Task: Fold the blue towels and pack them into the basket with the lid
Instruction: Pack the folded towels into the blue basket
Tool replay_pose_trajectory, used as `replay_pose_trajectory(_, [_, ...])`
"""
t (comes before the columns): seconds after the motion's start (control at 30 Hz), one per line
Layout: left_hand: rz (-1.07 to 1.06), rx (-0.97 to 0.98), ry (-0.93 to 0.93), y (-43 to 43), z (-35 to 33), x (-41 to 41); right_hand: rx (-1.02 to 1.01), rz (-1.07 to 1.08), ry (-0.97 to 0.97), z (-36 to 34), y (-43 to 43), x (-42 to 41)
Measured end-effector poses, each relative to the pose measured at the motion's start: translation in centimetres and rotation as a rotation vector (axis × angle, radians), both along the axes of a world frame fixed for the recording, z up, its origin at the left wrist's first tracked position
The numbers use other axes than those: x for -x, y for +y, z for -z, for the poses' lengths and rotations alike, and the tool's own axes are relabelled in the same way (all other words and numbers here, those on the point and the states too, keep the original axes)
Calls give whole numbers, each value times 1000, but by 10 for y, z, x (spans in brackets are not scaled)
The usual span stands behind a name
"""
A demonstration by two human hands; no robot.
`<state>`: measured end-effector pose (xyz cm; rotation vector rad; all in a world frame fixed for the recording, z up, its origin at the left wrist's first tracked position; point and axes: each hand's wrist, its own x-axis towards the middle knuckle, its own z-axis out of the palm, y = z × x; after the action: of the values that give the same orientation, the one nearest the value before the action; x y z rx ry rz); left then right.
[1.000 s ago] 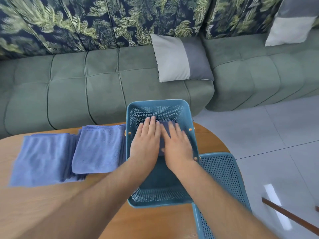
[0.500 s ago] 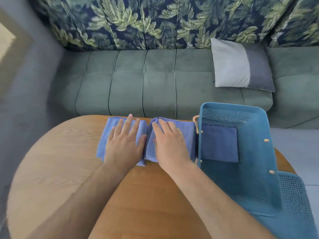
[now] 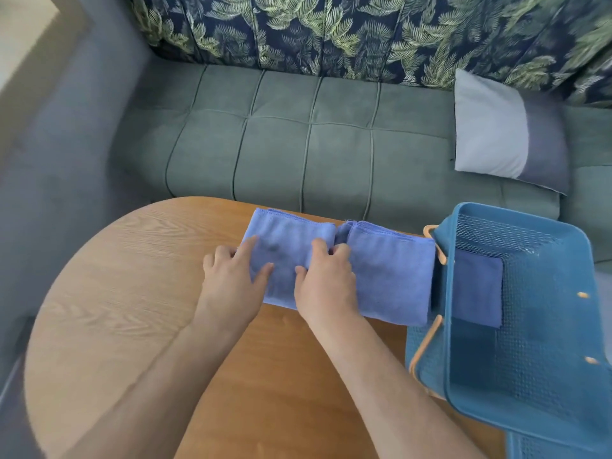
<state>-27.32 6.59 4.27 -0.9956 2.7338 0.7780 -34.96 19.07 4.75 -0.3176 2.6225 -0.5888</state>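
Two folded blue towels lie side by side on the round wooden table (image 3: 132, 293). My left hand (image 3: 231, 279) grips the left edge of the left towel (image 3: 284, 246), thumb on top and fingers curled at its side. My right hand (image 3: 326, 283) grips the same towel's right edge, at the gap beside the right towel (image 3: 394, 276). The blue mesh basket (image 3: 543, 359) stands at the table's right side, touching the right towel. A darker folded towel (image 3: 477, 289) lies flat inside the basket at its far end.
A green sofa (image 3: 298, 144) with leaf-print back cushions runs behind the table, with a grey and white pillow (image 3: 496, 140) at its right. The basket's lid (image 3: 556, 447) shows at the bottom right corner. The table's near and left parts hold nothing but my forearms.
Both hands left the basket and came to the towels on the table. From lying flat, one on each towel, they have both closed on the edges of the left towel.
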Motion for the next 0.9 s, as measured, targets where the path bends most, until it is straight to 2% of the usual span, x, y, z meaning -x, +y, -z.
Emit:
replay_pose_trajectory(0.17, [-152,-242,22,-14,0,-3,222,143,-184,1,6,-3])
replay_pose_trajectory(0.37, [-219,-515,154,-11,-21,-8,331,-7,32,-9,22,-14])
replay_pose_trajectory(0.47, [-207,-598,212,4,-41,-10,365,-13,140,-18,40,-17])
replay_pose_trajectory(0.6, [-62,-621,223,45,-66,0,400,30,235,-40,85,-12])
replay_pose_trajectory(0.73, [106,-648,271,107,-83,24,385,85,245,-66,161,0])
replay_pose_trajectory(0.83, [292,-594,310,166,-76,44,283,149,244,-78,229,11])
replay_pose_trajectory(0.9, [410,-536,281,206,-64,52,161,190,175,-78,271,17])
